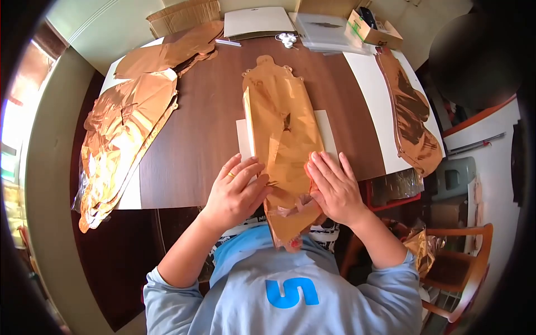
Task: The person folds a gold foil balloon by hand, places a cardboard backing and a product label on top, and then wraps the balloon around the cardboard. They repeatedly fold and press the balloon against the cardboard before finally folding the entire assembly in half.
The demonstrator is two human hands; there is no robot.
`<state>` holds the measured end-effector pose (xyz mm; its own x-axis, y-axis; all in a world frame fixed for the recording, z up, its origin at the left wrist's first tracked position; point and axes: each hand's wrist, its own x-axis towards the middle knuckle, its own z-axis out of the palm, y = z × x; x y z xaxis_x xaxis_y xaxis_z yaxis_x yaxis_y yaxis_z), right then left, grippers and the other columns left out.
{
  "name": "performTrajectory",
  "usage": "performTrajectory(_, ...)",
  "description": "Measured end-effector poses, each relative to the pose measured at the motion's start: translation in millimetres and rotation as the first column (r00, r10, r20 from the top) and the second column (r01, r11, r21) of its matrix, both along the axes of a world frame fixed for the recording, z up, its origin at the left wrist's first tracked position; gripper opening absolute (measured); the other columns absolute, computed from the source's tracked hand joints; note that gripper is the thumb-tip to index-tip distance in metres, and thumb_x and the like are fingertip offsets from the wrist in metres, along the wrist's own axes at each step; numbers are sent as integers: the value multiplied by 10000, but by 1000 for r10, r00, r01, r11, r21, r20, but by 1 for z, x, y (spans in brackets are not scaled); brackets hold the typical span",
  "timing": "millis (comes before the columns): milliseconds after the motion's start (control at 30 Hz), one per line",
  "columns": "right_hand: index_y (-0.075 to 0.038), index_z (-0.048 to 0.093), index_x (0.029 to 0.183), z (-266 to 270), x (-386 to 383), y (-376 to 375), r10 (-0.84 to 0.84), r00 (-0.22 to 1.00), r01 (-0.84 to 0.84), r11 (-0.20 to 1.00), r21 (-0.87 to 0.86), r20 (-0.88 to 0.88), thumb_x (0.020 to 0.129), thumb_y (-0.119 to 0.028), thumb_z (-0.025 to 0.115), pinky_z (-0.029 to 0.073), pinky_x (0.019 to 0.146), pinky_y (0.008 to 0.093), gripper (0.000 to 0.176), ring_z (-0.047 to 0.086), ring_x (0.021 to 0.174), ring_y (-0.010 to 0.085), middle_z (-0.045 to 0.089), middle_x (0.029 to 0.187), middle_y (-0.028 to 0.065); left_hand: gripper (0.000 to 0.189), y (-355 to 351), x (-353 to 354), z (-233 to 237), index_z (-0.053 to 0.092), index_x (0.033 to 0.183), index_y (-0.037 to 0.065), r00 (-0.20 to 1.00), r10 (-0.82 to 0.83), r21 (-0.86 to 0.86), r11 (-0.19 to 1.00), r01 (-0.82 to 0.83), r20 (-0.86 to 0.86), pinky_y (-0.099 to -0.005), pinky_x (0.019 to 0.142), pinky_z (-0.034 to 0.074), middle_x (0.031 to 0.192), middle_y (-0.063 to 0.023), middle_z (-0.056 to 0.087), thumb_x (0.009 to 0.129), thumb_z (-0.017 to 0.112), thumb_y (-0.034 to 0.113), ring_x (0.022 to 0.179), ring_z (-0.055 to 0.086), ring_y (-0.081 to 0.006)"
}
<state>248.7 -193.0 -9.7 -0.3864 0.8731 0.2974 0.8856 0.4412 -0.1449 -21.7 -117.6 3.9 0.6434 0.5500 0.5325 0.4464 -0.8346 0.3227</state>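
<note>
A flat copper-coloured foil balloon (286,120) lies lengthwise in front of me, folded along its left side. Small tabs stick out at its far end. Its near end hangs over the table edge toward my shirt and is crumpled. Beneath it, a white board (326,131) shows on both sides. My left hand (237,187), with a ring on one finger, rests on the balloon's left edge, fingers slightly bent. On the right edge lies my right hand (338,190), fingers stretched out flat over the foil. A bit of orange material shows beside its fingers.
More copper foil balloons are stacked at left (128,123), and another foil piece (410,117) lies at right on white board. Along the back stand a white sheet (258,22), clear plastic sheets (326,33) and a small box (375,30). A wooden chair (460,268) is at right.
</note>
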Motion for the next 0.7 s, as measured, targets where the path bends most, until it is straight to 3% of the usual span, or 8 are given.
performTrajectory(267,-59,493,1440,0,1,-2,2,999,-2,1000,-2,-34,983,-350,542,243,1170,540,544,394,1426,308,450,1521,128,184,2,0,-6,706,969,88,1000,14,-58,998,-13,11,-476,1056,427,1055,-60,682,814,774,162,1101,660,-251)
performTrajectory(433,-128,486,1462,2,-4,-2,-21,1000,22,999,-31,4,918,-339,630,271,1151,526,600,393,1420,315,419,1540,130,250,4,10,1,687,1008,82,996,43,-2,999,-44,-72,-478,1066,415,1113,-85,658,805,773,200,1145,627,-274)
performTrajectory(567,-167,470,1477,3,-4,-1,-26,999,28,999,-39,47,830,-296,730,286,1146,524,709,382,1416,333,381,1560,135,373,5,26,2,657,1096,71,996,-28,-20,999,27,-83,-489,1047,431,1190,-115,628,793,780,250,1172,608,-298)
performTrajectory(700,-170,440,1493,1,-3,-1,-9,999,10,1000,-27,39,808,-293,756,287,1147,533,764,359,1427,346,362,1566,149,381,5,6,6,664,1103,67,993,-21,-64,998,13,-119,-495,1048,430,1198,-113,632,800,781,266,1190,605,-304)
